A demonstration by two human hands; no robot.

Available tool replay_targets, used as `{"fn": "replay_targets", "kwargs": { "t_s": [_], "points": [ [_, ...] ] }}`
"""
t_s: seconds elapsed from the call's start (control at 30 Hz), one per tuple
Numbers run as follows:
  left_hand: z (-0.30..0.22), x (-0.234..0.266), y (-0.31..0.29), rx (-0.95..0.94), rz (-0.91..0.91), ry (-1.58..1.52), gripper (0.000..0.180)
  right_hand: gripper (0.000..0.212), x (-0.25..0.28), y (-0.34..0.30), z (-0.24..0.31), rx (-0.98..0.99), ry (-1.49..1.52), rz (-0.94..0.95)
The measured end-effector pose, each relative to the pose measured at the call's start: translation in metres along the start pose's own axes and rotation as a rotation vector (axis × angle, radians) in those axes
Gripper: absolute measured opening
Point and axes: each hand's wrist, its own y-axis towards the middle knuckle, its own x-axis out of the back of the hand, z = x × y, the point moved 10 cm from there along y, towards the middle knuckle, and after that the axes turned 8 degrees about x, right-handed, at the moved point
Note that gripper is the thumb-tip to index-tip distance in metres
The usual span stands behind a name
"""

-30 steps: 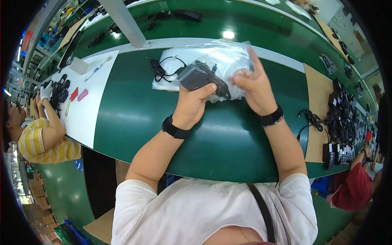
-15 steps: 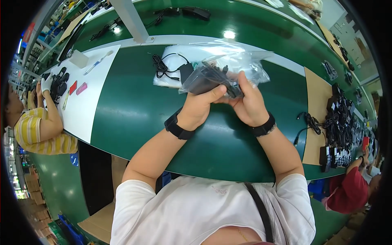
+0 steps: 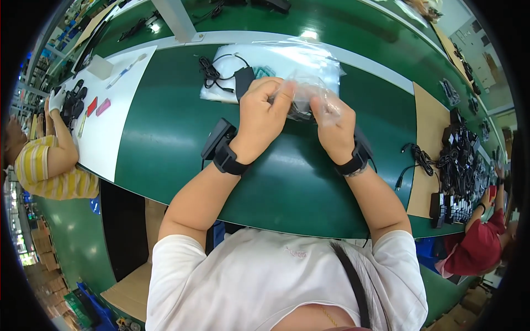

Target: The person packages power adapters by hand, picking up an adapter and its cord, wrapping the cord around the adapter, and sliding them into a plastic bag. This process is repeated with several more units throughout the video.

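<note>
The left hand (image 3: 259,113) has rolled knuckles-up, and the right hand (image 3: 335,127), fingers extended a second ago, has curled; both now pinch the clear plastic bag (image 3: 305,91). The bagged black power adapter (image 3: 301,110) has become mostly hidden.

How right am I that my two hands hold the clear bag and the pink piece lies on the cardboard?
One slip: the pink piece lies on the white surface, as the head view shows. Your left hand and right hand do hold the clear bag.
</note>
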Motion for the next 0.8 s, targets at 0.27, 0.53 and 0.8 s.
{"fn": "replay_targets", "kwargs": {
  "t_s": [0.27,0.53,0.8],
  "points": [
    [0.032,-0.016,-0.009,0.459,0.156,-0.669,0.035,0.031,-0.018,-0.004,-0.022,-0.487,0.889,-0.045],
    [0.0,-0.013,-0.001,0.153,0.301,-0.363,0.038,0.028,-0.002,-0.009,-0.034,-0.49,0.726,-0.161],
    [0.031,-0.003,0.002,0.279,0.134,-0.137,0.029,0.038,-0.012,-0.008,-0.013,-0.383,0.622,-0.005]
  ]
}}
